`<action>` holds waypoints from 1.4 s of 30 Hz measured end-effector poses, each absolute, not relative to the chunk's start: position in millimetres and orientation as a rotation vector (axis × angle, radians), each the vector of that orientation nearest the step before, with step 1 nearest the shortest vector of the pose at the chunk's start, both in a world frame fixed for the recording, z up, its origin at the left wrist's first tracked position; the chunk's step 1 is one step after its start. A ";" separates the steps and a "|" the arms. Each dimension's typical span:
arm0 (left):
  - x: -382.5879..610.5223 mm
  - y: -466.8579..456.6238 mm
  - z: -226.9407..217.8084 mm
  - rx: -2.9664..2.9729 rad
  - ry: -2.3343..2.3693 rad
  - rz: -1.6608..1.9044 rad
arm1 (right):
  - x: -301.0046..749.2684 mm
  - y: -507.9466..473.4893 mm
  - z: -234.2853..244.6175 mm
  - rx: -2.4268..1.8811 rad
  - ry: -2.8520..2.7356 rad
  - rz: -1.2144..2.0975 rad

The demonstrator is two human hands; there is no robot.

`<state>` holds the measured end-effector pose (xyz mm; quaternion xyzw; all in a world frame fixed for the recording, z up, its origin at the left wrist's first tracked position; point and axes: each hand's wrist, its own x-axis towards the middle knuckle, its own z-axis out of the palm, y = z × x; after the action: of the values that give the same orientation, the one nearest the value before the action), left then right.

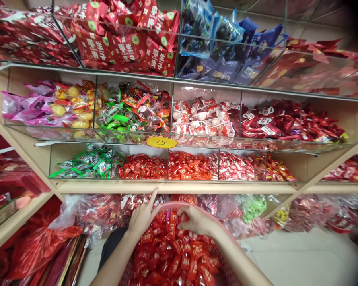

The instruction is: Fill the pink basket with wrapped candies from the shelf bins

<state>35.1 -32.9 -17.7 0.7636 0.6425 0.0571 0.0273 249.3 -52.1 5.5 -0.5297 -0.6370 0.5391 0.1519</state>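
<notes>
A pink plastic basket sits low in front of me, heaped with small red wrapped candies. My left hand rests on the basket's far rim, fingers stretched out, index finger pointing up toward the shelf. My right hand lies on top of the candy pile at the far side of the basket, its fingers curled down into the red candies.
Tiered shelves with clear dividers hold candy: green packs, red packs, pink and yellow packs. A yellow price tag reads 15. Plastic bags of sweets lie on the floor under the lowest shelf. Tiled floor shows at the right.
</notes>
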 end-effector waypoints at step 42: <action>31.5 -30.7 -23.2 2.328 1.936 0.250 | 269.9 68.9 89.9 -1.774 -2.183 0.581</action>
<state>31.5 -30.7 -23.2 0.7653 0.6363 0.0823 0.0516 269.9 68.9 89.9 -0.6121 -0.7531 0.2005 0.1339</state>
